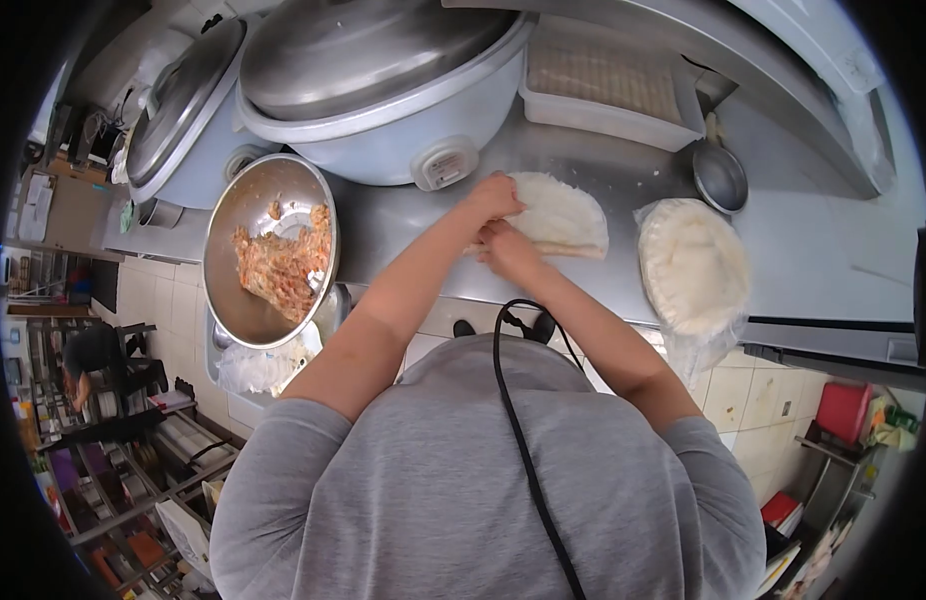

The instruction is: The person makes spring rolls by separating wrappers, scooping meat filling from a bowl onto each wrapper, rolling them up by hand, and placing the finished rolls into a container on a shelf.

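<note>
A thin pale wrapper sheet [563, 208] lies on the steel counter, its near edge folded over into a narrow strip. At the sheet's left end are both of my hands, close together. My left hand [495, 197] is bent over the upper left edge, fingers closed on the sheet. Just below it, my right hand [510, 250] has its fingers curled at the left end of the folded strip. Part of the fingertips and the sheet's left end are hidden. To the left, a metal bowl [221, 240] holds an orange-pink filling mixture [283, 270].
A stack of pale round sheets [695, 265] in plastic sits at the right counter edge. Behind stand a large lidded cooker [383, 130], a second one [208, 150], a white tray [613, 118] of rolls and a metal ladle [721, 178]. A person [98, 360] is far left.
</note>
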`<state>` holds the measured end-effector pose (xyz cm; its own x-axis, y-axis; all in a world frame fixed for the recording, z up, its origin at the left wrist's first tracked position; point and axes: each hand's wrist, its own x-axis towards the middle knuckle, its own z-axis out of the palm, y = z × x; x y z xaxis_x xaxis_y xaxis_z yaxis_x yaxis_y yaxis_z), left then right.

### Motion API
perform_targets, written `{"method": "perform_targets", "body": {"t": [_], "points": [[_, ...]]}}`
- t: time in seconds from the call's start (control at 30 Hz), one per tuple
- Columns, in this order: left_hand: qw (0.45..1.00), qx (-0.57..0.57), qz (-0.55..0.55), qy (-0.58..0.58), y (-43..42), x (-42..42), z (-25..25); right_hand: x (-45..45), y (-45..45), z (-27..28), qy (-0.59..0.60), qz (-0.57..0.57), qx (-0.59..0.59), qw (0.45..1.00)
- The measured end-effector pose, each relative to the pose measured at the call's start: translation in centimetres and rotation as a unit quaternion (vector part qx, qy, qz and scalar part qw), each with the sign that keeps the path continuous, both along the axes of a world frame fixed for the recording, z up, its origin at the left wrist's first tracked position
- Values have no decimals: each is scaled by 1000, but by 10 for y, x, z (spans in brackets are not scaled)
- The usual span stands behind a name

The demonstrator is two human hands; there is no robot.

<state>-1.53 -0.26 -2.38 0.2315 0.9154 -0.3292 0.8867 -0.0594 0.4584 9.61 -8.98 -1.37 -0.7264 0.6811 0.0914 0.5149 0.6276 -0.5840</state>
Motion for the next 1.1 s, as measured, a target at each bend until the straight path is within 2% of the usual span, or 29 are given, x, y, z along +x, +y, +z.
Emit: {"method": "perform_targets", "body": {"t": [0.07, 0.1, 0.2, 0.27, 0.37, 0.5, 0.57, 0.67, 0.77, 0.9, 0.97, 1.07, 1.1], "points": [[994, -6, -71, 79, -1, 5, 11, 2, -4, 10, -54, 10, -75, 996], [994, -3, -74, 78, 0, 7, 11, 7, -4, 12, -56, 6, -73, 996], [996, -34, -42, 64, -1, 8, 10, 24, -4, 25, -17, 25, -19, 999], [997, -22, -12, 71, -3, 9, 8, 37, -4, 47, -102, -55, -39, 992], [997, -10, 12, 75, -9, 13, 22, 46, -11, 10, -64, -67, 17, 996], [997, 3, 29, 78, -10, 14, 23, 69, 2, 19, -90, -43, 39, 994], [996, -21, 35, 81, -13, 15, 29, 87, 3, 14, -77, -85, 99, 988], [996, -9, 32, 79, -9, 14, 19, 95, 1, 7, -82, -63, 38, 994], [995, 28, 22, 95, -9, 13, 13, 98, 2, -2, -74, -48, 58, 994], [995, -17, 5, 103, -5, 24, 22, 109, 6, 30, -84, -34, 66, 994], [998, 19, -25, 60, -6, 38, 17, 122, 10, 36, -87, -81, 83, 989], [996, 66, -9, 55, -10, 52, -12, 137, 10, 20, -110, -76, 34, 990], [996, 66, -10, 55, -11, 54, -7, 139, 11, 15, -110, -77, 34, 990]]}}
